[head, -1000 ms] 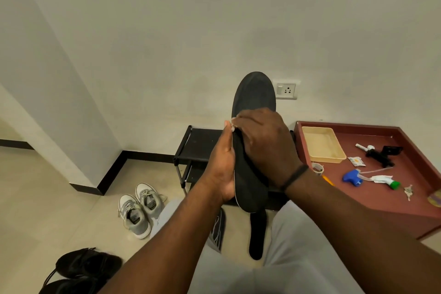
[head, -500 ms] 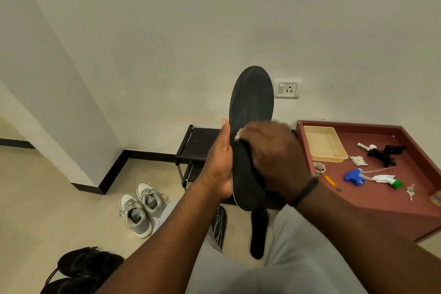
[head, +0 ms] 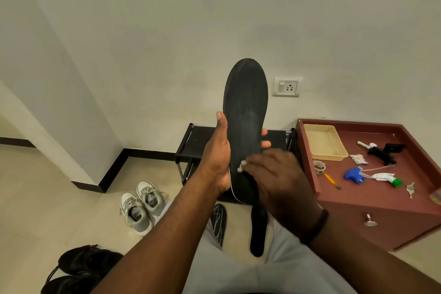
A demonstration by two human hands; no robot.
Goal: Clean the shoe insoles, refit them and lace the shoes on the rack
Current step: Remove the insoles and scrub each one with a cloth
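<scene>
Insole (head: 245, 112), black, was held upright in front of the wall, above the black rack (head: 202, 138); no brand or readable writing was seen on it. Far left on the floor, black shoes (head: 81, 265) were recorded, then a grey-and-white pair of sneakers (head: 142, 205) near the rack's foot, tongue labels too small to be read. The left hand (head: 218, 157) was clamped on the insole's lower half, thumb along the left edge and fingertips (head: 265, 143) wrapped round the right edge. Below, two further insoles were noted on the floor: one with a pale line pattern (head: 218, 222), one plain black (head: 257, 229). The right hand (head: 279, 179) was curled over a small white wipe (head: 241, 166), pinched and pressed against the insole's heel area; the view of the heel was blocked by this hand. A wall socket (head: 287, 87) was seen further right. On the red-brown cabinet (head: 381, 210) lay a beige tray (head: 322, 141), a tape roll (head: 319, 166), a pencil (head: 331, 180), a blue-and-green spray head (head: 367, 175), a sachet (head: 358, 159) with illegible print, and keys (head: 410, 189).
</scene>
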